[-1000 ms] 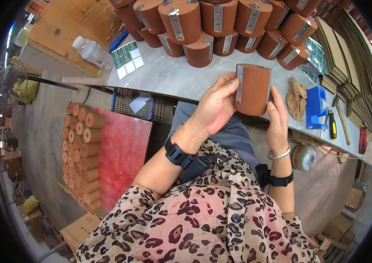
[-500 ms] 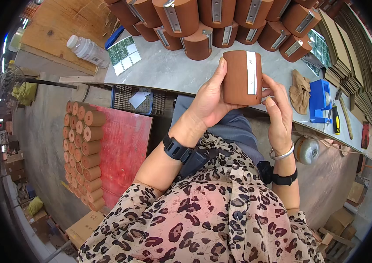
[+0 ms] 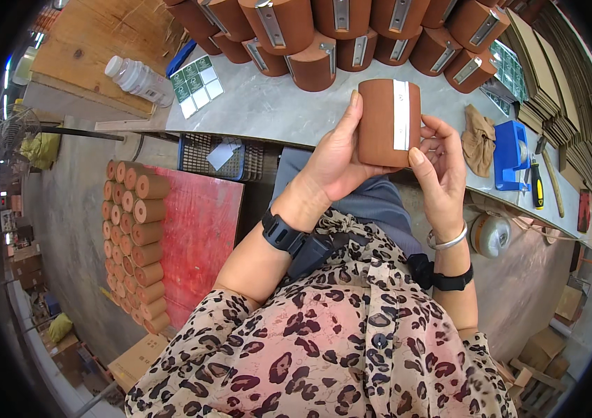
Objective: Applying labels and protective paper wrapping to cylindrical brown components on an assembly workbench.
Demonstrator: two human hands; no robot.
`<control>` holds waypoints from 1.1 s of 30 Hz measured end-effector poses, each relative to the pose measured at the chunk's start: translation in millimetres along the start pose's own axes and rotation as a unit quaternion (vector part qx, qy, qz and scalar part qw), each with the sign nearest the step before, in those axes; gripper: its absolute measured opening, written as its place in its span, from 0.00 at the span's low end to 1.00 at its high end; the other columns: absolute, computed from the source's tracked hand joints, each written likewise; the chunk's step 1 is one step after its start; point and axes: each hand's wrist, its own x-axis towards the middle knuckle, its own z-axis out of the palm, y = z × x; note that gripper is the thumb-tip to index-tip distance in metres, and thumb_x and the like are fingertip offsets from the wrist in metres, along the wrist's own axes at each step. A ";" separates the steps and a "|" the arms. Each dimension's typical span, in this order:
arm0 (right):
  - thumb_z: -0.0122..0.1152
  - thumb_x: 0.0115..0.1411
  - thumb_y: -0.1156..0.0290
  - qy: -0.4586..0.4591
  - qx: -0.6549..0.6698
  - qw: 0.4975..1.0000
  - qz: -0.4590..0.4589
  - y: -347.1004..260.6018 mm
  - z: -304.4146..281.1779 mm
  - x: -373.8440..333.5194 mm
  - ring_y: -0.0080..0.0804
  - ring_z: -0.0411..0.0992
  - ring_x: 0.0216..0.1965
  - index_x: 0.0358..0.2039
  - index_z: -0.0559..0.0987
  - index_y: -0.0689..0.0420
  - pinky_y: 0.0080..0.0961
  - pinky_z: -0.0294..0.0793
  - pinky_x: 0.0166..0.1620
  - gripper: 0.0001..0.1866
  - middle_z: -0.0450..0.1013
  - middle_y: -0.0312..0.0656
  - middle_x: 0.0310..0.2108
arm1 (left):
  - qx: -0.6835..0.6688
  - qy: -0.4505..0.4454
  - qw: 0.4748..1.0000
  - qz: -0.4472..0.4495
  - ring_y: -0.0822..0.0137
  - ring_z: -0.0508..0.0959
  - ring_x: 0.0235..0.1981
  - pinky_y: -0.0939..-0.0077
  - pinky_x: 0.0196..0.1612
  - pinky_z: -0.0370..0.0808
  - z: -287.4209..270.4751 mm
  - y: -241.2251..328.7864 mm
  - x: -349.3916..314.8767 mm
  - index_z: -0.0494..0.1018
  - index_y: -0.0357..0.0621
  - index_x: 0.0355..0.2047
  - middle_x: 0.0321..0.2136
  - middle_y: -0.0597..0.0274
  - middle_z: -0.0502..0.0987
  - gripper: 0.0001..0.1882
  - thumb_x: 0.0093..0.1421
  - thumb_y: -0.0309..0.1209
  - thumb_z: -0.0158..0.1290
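A reddish-brown wooden cylinder (image 3: 377, 124) with a pale strip (image 3: 400, 117) down its side is held upright in front of me, over the table's near edge. My left hand (image 3: 337, 157) grips it from the left and below, thumb along its side and the other fingers hidden behind. At the lower right edge, my right hand (image 3: 441, 167) presses its thumb against the cylinder, with curled fingers close to its right side. Similar cylinders (image 3: 312, 68) with metal strips are stacked at the back of the table.
On the grey table (image 3: 261, 104) lie green-and-white label sheets (image 3: 197, 85), a brown glove (image 3: 478, 139), a blue tape dispenser (image 3: 510, 157) and a screwdriver (image 3: 537, 182). Flat cardboard (image 3: 554, 90) is piled at right. Bare wooden cylinders (image 3: 146, 210) stand stacked on a red board (image 3: 198, 237) at left.
The cylinder has shifted very slightly right in my left hand's grip. My right thumb has moved left and down onto its lower edge.
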 end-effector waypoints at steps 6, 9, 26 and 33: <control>0.63 0.62 0.69 -0.010 -0.020 1.000 0.014 0.0 -7.0 1.2 0.24 0.70 0.43 0.61 0.69 0.65 0.20 0.69 0.48 0.28 0.70 0.42 0.48 | -0.032 -0.019 0.999 0.015 0.59 0.72 0.59 0.53 0.60 0.72 0.3 0.1 2.7 0.60 0.44 0.65 0.59 0.51 0.70 0.34 0.74 0.56 0.28; 0.64 0.62 0.66 0.002 -0.106 0.994 -0.006 4.3 -13.2 -1.6 0.30 0.72 0.48 0.61 0.68 0.66 0.26 0.70 0.50 0.30 0.72 0.46 0.52 | 0.017 -0.010 0.999 0.050 0.54 0.69 0.63 0.53 0.64 0.68 -1.7 -5.7 7.1 0.57 0.43 0.67 0.61 0.50 0.67 0.33 0.74 0.55 0.30; 0.78 0.49 0.64 -0.019 -0.228 0.972 -0.057 -14.6 -8.4 -7.7 0.35 0.75 0.46 0.65 0.63 0.65 0.30 0.75 0.49 0.46 0.70 0.48 0.56 | 0.036 0.000 0.996 0.087 0.65 0.70 0.59 0.63 0.62 0.70 5.4 -5.8 2.0 0.60 0.40 0.63 0.57 0.56 0.69 0.30 0.72 0.51 0.44; 0.64 0.63 0.71 0.015 -0.064 0.998 -0.010 3.9 -14.9 0.8 0.17 0.68 0.33 0.61 0.69 0.67 0.13 0.69 0.34 0.28 0.70 0.42 0.49 | 0.061 0.014 0.997 0.041 0.64 0.75 0.56 0.63 0.59 0.75 -3.7 -8.2 9.6 0.63 0.37 0.62 0.56 0.53 0.72 0.31 0.72 0.51 0.43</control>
